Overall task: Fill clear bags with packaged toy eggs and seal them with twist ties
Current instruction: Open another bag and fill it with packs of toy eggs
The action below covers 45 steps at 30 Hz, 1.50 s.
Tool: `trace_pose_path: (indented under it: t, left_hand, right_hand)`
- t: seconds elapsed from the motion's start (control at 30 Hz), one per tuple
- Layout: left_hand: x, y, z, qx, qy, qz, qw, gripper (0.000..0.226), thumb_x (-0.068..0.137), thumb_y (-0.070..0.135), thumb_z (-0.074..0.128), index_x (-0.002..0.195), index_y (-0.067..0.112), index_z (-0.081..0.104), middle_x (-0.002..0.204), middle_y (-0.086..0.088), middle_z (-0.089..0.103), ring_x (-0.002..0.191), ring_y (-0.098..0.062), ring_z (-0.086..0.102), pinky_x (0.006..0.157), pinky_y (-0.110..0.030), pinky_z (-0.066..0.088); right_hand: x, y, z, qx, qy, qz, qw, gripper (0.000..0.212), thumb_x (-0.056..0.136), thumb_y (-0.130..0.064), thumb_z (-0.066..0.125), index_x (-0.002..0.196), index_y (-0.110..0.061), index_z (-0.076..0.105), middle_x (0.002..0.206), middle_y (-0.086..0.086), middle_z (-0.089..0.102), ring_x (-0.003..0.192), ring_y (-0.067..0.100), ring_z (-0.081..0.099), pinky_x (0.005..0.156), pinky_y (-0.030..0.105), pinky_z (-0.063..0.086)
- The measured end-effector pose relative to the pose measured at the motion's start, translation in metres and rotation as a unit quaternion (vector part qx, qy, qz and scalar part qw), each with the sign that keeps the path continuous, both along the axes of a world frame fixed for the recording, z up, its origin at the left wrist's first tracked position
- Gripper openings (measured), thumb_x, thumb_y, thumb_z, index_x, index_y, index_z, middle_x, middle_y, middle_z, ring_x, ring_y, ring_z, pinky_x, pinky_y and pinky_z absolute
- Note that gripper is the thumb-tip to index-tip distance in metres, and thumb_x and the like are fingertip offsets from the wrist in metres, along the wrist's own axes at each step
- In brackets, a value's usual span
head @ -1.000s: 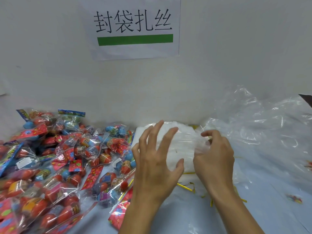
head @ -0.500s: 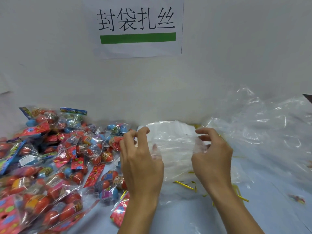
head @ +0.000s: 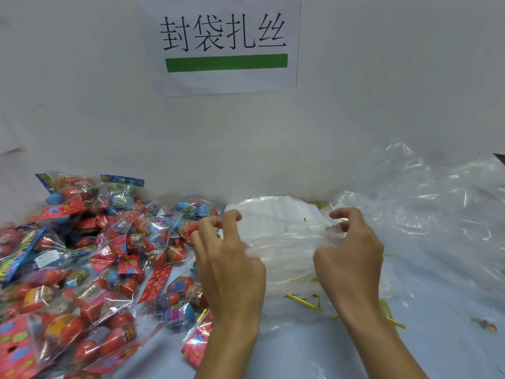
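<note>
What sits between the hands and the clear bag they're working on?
Nothing visible: the left hand and right hand both already pinch the thin clear plastic bag, held over the white stack of flat bags.

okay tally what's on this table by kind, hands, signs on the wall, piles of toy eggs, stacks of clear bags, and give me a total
Hands: 2, left hand and right hand
Sign: 1
Egg pile: 1
Bag stack: 1
Total: 5

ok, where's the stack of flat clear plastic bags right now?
Head view, centre: the stack of flat clear plastic bags lies against the white wall, right of the pile of packaged toy eggs, between the left hand and right hand.
</note>
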<state>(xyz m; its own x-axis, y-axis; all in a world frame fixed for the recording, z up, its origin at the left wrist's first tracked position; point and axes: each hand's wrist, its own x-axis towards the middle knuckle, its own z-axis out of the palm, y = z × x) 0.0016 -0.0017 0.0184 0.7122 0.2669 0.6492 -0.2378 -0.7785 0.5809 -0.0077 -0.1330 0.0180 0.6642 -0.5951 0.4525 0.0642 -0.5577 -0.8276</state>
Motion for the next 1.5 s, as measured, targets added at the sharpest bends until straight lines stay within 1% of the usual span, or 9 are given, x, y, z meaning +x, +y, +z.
trace_pose_path:
  t: [0.1, 0.23, 0.37, 0.53, 0.8, 1.0, 1.13, 1.37, 1.5]
  left_hand:
    - [-0.001, -0.004, -0.002, 0.123, -0.006, -0.009, 0.992, 0.076, 0.051, 0.000, 0.083, 0.120, 0.022, 0.060, 0.117, -0.009, 0.054, 0.108, -0.029, 0.046, 0.081, -0.041, 0.043]
    - [-0.003, -0.009, -0.003, 0.177, -0.032, -0.023, 0.983, 0.037, 0.060, 0.005, 0.086, 0.087, 0.021, 0.067, 0.078, 0.004, 0.064, 0.078, -0.022, 0.056, 0.075, -0.039, 0.040]
    - [-0.003, -0.003, -0.002, 0.087, -0.034, -0.016, 0.996, 0.022, 0.075, 0.000, 0.076, 0.077, 0.014, 0.059, 0.064, 0.001, 0.058, 0.058, -0.020, 0.047, 0.070, -0.036, 0.041]
    - [-0.004, 0.000, 0.004, -0.033, -0.077, -0.023, 0.996, 0.030, 0.073, -0.009, 0.075, 0.083, 0.012, 0.055, 0.069, 0.003, 0.051, 0.060, -0.017, 0.046, 0.053, -0.022, 0.032]
    - [-0.002, -0.005, 0.001, 0.123, -0.035, -0.029, 0.991, 0.061, 0.056, 0.015, 0.089, 0.112, 0.023, 0.066, 0.111, -0.003, 0.062, 0.105, -0.027, 0.049, 0.084, -0.047, 0.046]
    - [-0.003, -0.007, -0.002, 0.141, -0.099, -0.026, 0.985, 0.032, 0.063, 0.000, 0.085, 0.087, 0.017, 0.071, 0.076, 0.002, 0.067, 0.073, -0.024, 0.060, 0.072, -0.040, 0.048]
    - [-0.002, -0.004, -0.002, 0.097, -0.117, -0.019, 0.988, 0.045, 0.055, -0.014, 0.080, 0.092, 0.012, 0.073, 0.079, -0.001, 0.070, 0.074, -0.026, 0.060, 0.068, -0.038, 0.048]
    - [0.003, -0.006, -0.007, -0.022, 0.015, -0.150, 0.988, 0.076, 0.070, 0.050, 0.083, 0.133, 0.027, 0.046, 0.125, 0.009, 0.048, 0.119, -0.013, 0.041, 0.094, -0.031, 0.044]
    - [0.006, -0.007, -0.010, -0.095, 0.058, -0.125, 0.986, 0.061, 0.084, 0.042, 0.072, 0.135, 0.027, 0.043, 0.127, 0.011, 0.045, 0.116, -0.010, 0.043, 0.091, -0.026, 0.041]
  right_hand:
    - [-0.001, 0.000, 0.001, 0.001, -0.011, 0.029, 1.000, 0.057, 0.066, 0.018, 0.055, 0.109, -0.019, 0.060, 0.098, 0.004, 0.056, 0.088, 0.020, 0.054, 0.075, 0.020, 0.042]
    - [-0.001, 0.011, 0.003, -0.043, -0.051, 0.109, 0.992, 0.070, 0.064, 0.018, 0.060, 0.111, -0.034, 0.055, 0.107, 0.000, 0.048, 0.096, -0.011, 0.048, 0.078, -0.003, 0.033]
    - [-0.002, 0.018, 0.003, -0.027, -0.069, 0.163, 0.984, 0.082, 0.063, 0.020, 0.058, 0.114, -0.044, 0.051, 0.112, -0.007, 0.045, 0.100, -0.009, 0.049, 0.081, 0.002, 0.039]
    - [0.001, 0.003, -0.001, 0.000, -0.023, 0.023, 0.999, 0.062, 0.072, 0.010, 0.060, 0.121, -0.028, 0.056, 0.106, -0.003, 0.055, 0.079, 0.005, 0.056, 0.073, 0.025, 0.041]
    - [0.002, 0.005, 0.000, 0.006, -0.011, 0.079, 0.997, 0.052, 0.077, 0.006, 0.058, 0.112, -0.031, 0.058, 0.085, -0.015, 0.061, 0.075, 0.003, 0.058, 0.062, 0.007, 0.040]
    - [-0.001, 0.012, 0.000, -0.058, 0.058, 0.110, 0.991, 0.056, 0.082, -0.009, 0.068, 0.123, -0.040, 0.048, 0.082, -0.011, 0.060, 0.073, 0.022, 0.059, 0.072, 0.041, 0.053]
    - [0.000, 0.004, -0.002, -0.011, 0.089, 0.072, 0.993, 0.059, 0.078, 0.000, 0.062, 0.118, -0.041, 0.050, 0.083, -0.015, 0.060, 0.075, 0.018, 0.060, 0.065, 0.038, 0.048]
    - [0.001, -0.014, 0.003, 0.172, 0.030, 0.007, 0.985, 0.050, 0.075, 0.008, 0.051, 0.107, -0.030, 0.058, 0.089, -0.004, 0.063, 0.084, 0.026, 0.062, 0.073, 0.040, 0.052]
    - [0.003, -0.014, 0.004, 0.256, 0.000, 0.037, 0.966, 0.049, 0.077, 0.012, 0.049, 0.108, -0.025, 0.059, 0.093, 0.002, 0.065, 0.064, 0.014, 0.065, 0.044, 0.023, 0.053]
